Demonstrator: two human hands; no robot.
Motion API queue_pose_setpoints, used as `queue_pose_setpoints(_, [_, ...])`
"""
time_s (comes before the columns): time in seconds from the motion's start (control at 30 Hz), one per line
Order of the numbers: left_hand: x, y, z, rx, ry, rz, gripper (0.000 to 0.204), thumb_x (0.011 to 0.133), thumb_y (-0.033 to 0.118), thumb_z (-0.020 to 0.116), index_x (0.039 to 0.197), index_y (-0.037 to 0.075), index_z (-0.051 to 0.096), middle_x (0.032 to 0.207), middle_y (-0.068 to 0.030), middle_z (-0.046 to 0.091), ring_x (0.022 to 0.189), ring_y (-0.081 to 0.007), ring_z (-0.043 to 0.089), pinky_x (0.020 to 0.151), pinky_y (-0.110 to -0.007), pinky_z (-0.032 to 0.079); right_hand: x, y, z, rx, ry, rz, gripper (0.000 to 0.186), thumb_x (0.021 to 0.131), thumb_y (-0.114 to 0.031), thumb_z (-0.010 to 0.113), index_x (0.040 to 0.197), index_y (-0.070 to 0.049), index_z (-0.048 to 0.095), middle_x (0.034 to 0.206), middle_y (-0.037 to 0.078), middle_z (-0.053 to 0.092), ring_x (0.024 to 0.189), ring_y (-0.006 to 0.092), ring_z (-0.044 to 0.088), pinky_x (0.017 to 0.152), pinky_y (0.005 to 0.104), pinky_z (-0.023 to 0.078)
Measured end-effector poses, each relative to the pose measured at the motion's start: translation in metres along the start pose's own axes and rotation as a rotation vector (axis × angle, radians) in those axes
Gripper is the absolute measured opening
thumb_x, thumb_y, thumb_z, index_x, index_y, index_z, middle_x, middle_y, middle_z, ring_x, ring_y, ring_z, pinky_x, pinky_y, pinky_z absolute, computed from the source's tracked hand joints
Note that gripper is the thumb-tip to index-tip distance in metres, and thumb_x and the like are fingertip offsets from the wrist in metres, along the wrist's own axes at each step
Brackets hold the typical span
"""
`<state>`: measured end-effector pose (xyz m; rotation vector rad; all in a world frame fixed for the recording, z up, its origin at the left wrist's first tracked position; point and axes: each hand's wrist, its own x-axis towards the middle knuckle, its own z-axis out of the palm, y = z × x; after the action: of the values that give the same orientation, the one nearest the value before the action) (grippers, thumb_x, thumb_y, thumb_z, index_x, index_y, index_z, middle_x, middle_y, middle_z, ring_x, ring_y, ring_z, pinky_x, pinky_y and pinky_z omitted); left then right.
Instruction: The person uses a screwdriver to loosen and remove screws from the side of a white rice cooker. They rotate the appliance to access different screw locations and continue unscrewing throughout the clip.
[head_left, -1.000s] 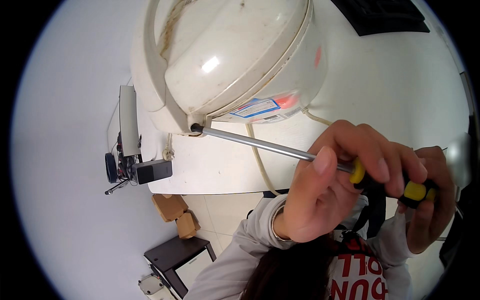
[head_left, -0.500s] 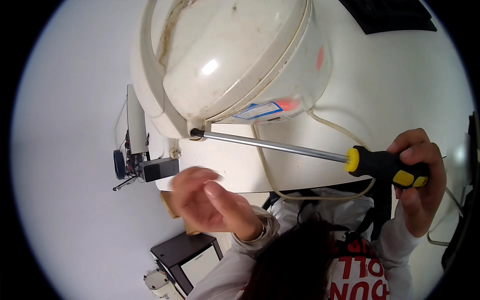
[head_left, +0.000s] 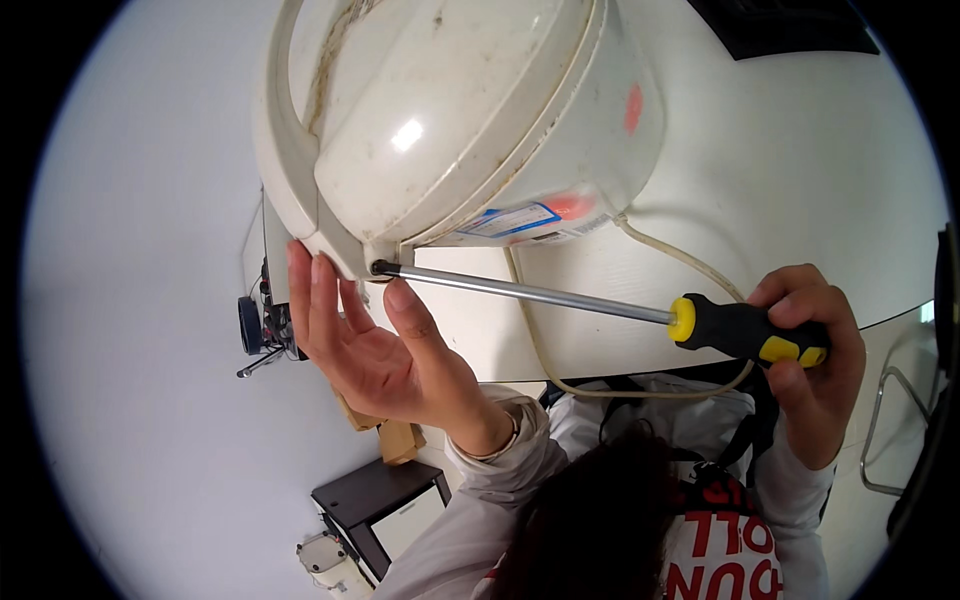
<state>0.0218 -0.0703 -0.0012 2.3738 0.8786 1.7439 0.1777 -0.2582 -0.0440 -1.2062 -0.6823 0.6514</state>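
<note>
A cream-white rice cooker (head_left: 450, 120) with a rounded lid stands tilted in view, its carrying handle (head_left: 285, 160) curving down the left side. My right hand (head_left: 815, 350) is closed around the black-and-yellow grip of a long screwdriver (head_left: 590, 302). The shaft runs leftward, and its dark tip sits in a hole at the lower end of the handle. Just below, my left hand (head_left: 395, 360) is open, with its fingers spread. Its fingertips touch the handle's lower end, and the thumb lies close under the screwdriver tip. Any screw inside the hole is hidden.
A pale power cord (head_left: 535, 350) loops from the cooker over the edge of the white table (head_left: 760, 190). A black flat object (head_left: 790, 25) lies at the far right. Beyond the table are a dark cabinet (head_left: 375, 495), cardboard boxes (head_left: 400, 440) and a metal chair frame (head_left: 880, 430).
My left hand has moved up from below the cooker to touch the handle's lower end. The screwdriver and my right hand have shifted slightly left, with the tip still in the hole.
</note>
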Motion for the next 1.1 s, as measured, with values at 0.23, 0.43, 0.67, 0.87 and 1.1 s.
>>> queue_pose_setpoints(0.23, [0.000, 0.001, -0.001, -0.001, 0.019, -0.019, 0.041, 0.081, 0.013, 0.061, 0.116, -0.004, 0.046, 0.126, -0.0180, 0.042, 0.117, -0.0276, 0.044, 0.090, -0.038, 0.043, 0.000, -0.020, -0.012, -0.405, -0.027, -0.278, 0.033, 0.072, -0.024, 0.067, 0.098, -0.008, 0.053, 0.098, 0.016, 0.049, 0.079, 0.0166, 0.049, 0.066, 0.0242, 0.043])
queue_pose_setpoints(0.43, [0.000, 0.002, -0.001, 0.007, 0.015, -0.002, 0.040, 0.082, 0.012, 0.059, 0.116, -0.004, 0.045, 0.127, -0.0194, 0.040, 0.118, -0.0290, 0.043, 0.092, -0.040, 0.043, 0.003, -0.036, -0.058, -0.233, -0.362, -0.079, 0.051, 0.070, -0.017, 0.071, 0.111, -0.007, 0.044, 0.088, 0.014, 0.052, 0.070, 0.0160, 0.054, 0.064, 0.0243, 0.048])
queue_pose_setpoints(0.67, [-0.001, 0.005, -0.001, -0.070, -0.006, -0.067, 0.040, 0.084, 0.011, 0.057, 0.119, -0.003, 0.043, 0.129, -0.0196, 0.037, 0.121, -0.0293, 0.038, 0.095, -0.041, 0.041, -0.008, -0.030, -0.048, -0.336, -0.306, -0.229, 0.058, 0.066, -0.018, 0.076, 0.113, -0.014, 0.042, 0.099, 0.015, 0.046, 0.075, 0.0144, 0.054, 0.060, 0.0221, 0.050])
queue_pose_setpoints(0.87, [-0.002, 0.001, -0.002, -0.021, -0.045, -0.014, 0.040, 0.084, 0.013, 0.057, 0.119, -0.002, 0.043, 0.128, -0.0181, 0.040, 0.121, -0.0280, 0.038, 0.095, -0.039, 0.040, 0.015, -0.016, -0.040, -0.314, -0.308, -0.261, 0.065, 0.062, -0.019, 0.080, 0.114, -0.021, 0.041, 0.109, 0.016, 0.041, 0.079, 0.0131, 0.053, 0.057, 0.0201, 0.052])
queue_pose_setpoints(1.1, [-0.005, -0.002, -0.002, -0.006, -0.008, -0.046, 0.042, 0.084, 0.017, 0.058, 0.119, -0.001, 0.043, 0.127, -0.0174, 0.041, 0.119, -0.0254, 0.040, 0.092, -0.037, 0.041, 0.027, -0.002, -0.032, -0.088, -0.347, -0.232, 0.061, 0.062, -0.008, 0.078, 0.110, -0.017, 0.041, 0.110, 0.017, 0.041, 0.074, 0.0150, 0.059, 0.063, 0.0224, 0.057])
